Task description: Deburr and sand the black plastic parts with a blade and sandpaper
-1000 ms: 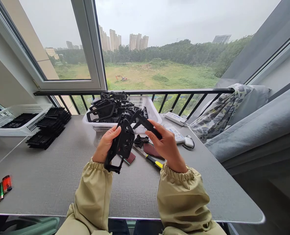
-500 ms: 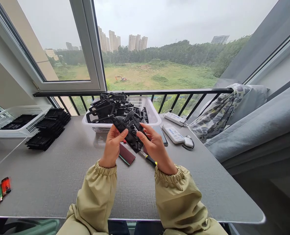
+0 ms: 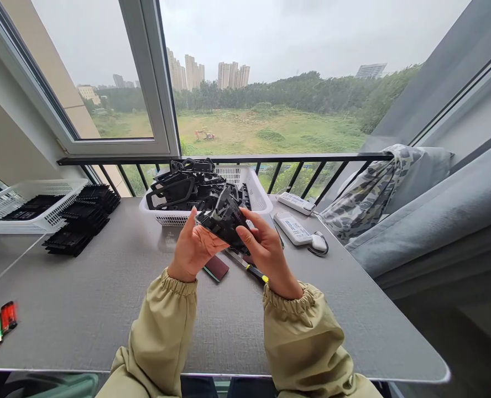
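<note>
My right hand (image 3: 262, 243) grips a black molded plastic part (image 3: 224, 218) with slots and ribs, its thumb on the near face. The part is tilted in front of a white basket (image 3: 256, 185). At the part's left end is my left hand (image 3: 196, 246), open, palm turned up and thumb raised off it. Its fingers reach beneath the part, where their tips are hidden. On the table below lie a dark red sanding block (image 3: 216, 269) and a knife-like tool with a black and yellow handle (image 3: 256, 272), partly covered by my right hand.
Black plastic frames (image 3: 179, 188) are heaped in the white basket. To the left, stacked black panels (image 3: 79, 218) stand beside another white basket (image 3: 55, 221). White power strips (image 3: 293, 228) lie at right. Two lighters (image 3: 8, 317) sit at the table's (image 3: 83, 309) left front. A black railing (image 3: 324, 158) runs behind.
My left thumb has come off the black plastic part, and that palm has turned upward. The part has shifted slightly right and turned in my right hand, uncovering more of the tool below.
</note>
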### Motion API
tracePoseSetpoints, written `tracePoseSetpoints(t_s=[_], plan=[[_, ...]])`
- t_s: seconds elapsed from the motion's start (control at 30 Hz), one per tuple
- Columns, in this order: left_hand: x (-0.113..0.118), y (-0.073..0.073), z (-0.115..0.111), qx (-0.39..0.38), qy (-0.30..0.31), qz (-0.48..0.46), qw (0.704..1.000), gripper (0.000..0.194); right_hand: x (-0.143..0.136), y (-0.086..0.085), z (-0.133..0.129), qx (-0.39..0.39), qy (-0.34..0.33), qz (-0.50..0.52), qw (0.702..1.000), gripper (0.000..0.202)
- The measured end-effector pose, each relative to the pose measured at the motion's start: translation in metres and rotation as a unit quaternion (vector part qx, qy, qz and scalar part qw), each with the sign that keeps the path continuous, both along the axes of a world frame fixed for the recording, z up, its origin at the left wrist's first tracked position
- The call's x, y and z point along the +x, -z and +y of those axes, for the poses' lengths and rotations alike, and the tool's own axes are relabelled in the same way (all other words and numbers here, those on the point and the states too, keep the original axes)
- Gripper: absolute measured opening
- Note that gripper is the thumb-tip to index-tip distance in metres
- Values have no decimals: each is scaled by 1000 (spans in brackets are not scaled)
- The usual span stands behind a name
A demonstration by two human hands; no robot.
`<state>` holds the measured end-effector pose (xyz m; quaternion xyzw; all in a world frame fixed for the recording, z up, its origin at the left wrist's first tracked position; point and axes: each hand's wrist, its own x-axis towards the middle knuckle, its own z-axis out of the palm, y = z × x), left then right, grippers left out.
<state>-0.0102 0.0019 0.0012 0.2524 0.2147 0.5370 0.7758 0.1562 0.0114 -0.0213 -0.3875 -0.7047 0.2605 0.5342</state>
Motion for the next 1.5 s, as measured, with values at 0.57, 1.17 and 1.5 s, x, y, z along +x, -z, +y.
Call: tracePoseSetpoints(t_s=[0.57, 1.17, 1.5], plan=[[9, 11, 2, 50, -86, 40, 994, 41, 7, -5, 5, -33, 131, 43, 990, 47], [19, 13, 1, 64, -181, 81, 978, 34, 16, -17, -9, 3, 167, -109, 980, 40], [18, 11, 3, 70, -186, 69, 978, 34, 18, -14, -6, 4, 132, -98, 986, 44]])
